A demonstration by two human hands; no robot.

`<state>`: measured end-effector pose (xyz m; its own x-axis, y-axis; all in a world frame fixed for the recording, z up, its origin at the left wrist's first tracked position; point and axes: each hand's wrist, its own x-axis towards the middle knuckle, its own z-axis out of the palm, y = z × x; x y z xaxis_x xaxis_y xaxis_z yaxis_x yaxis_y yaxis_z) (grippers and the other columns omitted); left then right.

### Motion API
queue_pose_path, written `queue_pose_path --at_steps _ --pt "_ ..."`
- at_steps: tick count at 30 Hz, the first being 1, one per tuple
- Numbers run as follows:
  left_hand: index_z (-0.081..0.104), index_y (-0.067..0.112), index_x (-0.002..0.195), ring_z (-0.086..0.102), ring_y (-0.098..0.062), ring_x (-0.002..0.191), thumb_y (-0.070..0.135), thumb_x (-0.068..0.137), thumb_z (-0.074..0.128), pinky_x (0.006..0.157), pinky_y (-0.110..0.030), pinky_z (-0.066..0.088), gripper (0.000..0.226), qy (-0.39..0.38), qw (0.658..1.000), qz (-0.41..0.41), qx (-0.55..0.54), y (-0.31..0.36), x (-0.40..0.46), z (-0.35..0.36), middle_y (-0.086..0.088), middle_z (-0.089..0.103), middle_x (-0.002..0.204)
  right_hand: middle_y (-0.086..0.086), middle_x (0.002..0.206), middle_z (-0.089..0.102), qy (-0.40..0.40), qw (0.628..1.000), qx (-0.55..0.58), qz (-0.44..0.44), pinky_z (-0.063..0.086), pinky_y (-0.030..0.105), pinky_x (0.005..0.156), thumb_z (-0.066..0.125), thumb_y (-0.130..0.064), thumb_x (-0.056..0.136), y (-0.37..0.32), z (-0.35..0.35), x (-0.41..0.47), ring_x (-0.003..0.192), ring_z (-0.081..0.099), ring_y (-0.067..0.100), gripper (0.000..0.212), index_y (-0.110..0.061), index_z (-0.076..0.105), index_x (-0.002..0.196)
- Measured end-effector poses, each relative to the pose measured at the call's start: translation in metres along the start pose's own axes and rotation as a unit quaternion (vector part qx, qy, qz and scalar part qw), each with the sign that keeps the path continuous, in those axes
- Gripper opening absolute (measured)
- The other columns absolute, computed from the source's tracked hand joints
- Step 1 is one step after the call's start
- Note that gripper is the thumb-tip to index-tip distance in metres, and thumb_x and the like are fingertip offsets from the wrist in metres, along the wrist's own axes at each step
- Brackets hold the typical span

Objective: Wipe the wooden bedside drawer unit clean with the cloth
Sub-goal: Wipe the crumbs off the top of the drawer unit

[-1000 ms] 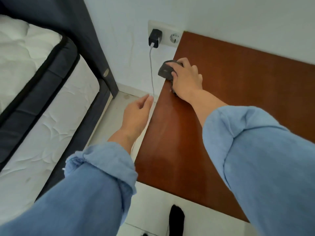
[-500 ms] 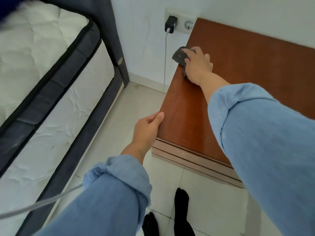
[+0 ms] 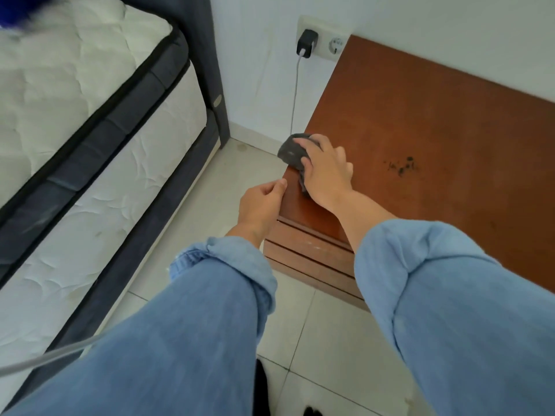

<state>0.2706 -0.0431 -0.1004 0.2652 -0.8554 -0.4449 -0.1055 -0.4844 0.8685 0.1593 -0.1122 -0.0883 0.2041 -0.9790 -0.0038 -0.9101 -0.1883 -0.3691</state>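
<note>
The wooden bedside drawer unit (image 3: 435, 139) has a reddish-brown top and drawer fronts below its near edge. A dark grey cloth (image 3: 290, 152) lies bunched at the top's left edge. My right hand (image 3: 327, 171) grips the cloth and presses it onto the wood. Beside the unit's left edge, near the front corner, my left hand (image 3: 262, 202) hovers with its fingers loosely curled and nothing in it. A patch of dark specks (image 3: 402, 167) sits on the top to the right of my right hand.
A bed with a white mattress (image 3: 75, 115) and dark frame stands to the left. A black charger (image 3: 305, 43) sits in the wall socket, its cable (image 3: 295, 88) hanging down beside the unit. A tiled floor strip (image 3: 210, 187) separates bed and unit.
My right hand has drawn the cloth along the left edge from the back corner toward the front. My left hand has come off the unit's edge and curled.
</note>
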Motion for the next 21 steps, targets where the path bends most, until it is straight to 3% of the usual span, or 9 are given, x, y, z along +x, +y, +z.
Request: queue_pose_path --at_steps 3,7,10,13,18,21 --pt "0.07 0.025 0.107 0.056 0.004 0.087 0.05 0.092 0.048 0.08 -0.014 0.039 0.036 0.039 0.999 0.013 -0.029 -0.014 -0.026 -0.005 0.02 0.064 0.091 -0.013 0.146 0.03 -0.01 1.0 0.001 0.004 0.027 0.033 0.081 0.033 -0.022 0.1 0.001 -0.001 0.001 0.114 0.037 0.025 0.039 -0.039 0.039 0.135" --pt "0.064 0.02 0.121 0.053 -0.005 0.114 0.047 0.093 0.047 0.103 -0.025 0.037 0.043 0.095 0.994 0.029 -0.048 -0.046 -0.055 -0.001 0.014 0.062 0.119 -0.011 0.148 0.028 -0.033 0.999 -0.004 0.002 0.029 0.036 0.084 0.03 -0.023 0.101 0.0 -0.005 0.003 0.117 0.036 0.027 0.04 -0.039 0.037 0.137" --pt "0.065 0.027 0.097 0.054 -0.006 0.097 0.052 0.087 0.045 0.095 -0.031 0.038 0.034 0.09 0.987 -0.022 -0.132 -0.051 -0.072 0.012 0.013 0.061 0.104 -0.009 0.149 0.028 -0.037 0.999 0.003 -0.002 0.03 0.037 0.088 0.03 -0.022 0.101 -0.001 -0.008 0.001 0.12 0.035 0.028 0.041 -0.036 0.036 0.138" --pt "0.063 0.028 0.118 0.051 -0.008 0.111 0.065 0.067 0.039 0.098 -0.032 0.032 0.067 0.066 0.972 -0.065 -0.216 -0.054 -0.076 0.029 0.013 0.059 0.122 -0.008 0.148 0.03 -0.035 0.999 0.015 -0.011 0.03 0.036 0.089 0.031 -0.02 0.101 -0.003 -0.005 -0.014 0.12 0.036 0.028 0.041 -0.035 0.037 0.138" --pt "0.058 0.005 0.123 0.052 -0.013 0.097 0.028 0.094 0.031 0.086 -0.028 0.04 0.045 0.049 0.946 -0.076 -0.312 -0.046 -0.081 0.034 -0.003 0.06 0.104 -0.01 0.144 0.036 -0.025 0.997 0.027 -0.075 0.029 0.032 0.081 0.036 -0.016 0.099 -0.019 0.011 -0.07 0.113 0.039 0.027 0.041 -0.034 0.043 0.135" --pt "0.057 0.012 0.112 0.05 -0.01 0.092 0.016 0.094 0.023 0.081 -0.023 0.039 0.039 0.051 0.941 -0.064 -0.329 -0.041 -0.089 0.029 0.0 0.059 0.099 -0.011 0.141 0.039 -0.035 0.994 0.054 -0.092 0.032 0.033 0.082 0.036 -0.013 0.098 -0.023 0.012 -0.094 0.109 0.04 0.026 0.041 -0.034 0.048 0.132"
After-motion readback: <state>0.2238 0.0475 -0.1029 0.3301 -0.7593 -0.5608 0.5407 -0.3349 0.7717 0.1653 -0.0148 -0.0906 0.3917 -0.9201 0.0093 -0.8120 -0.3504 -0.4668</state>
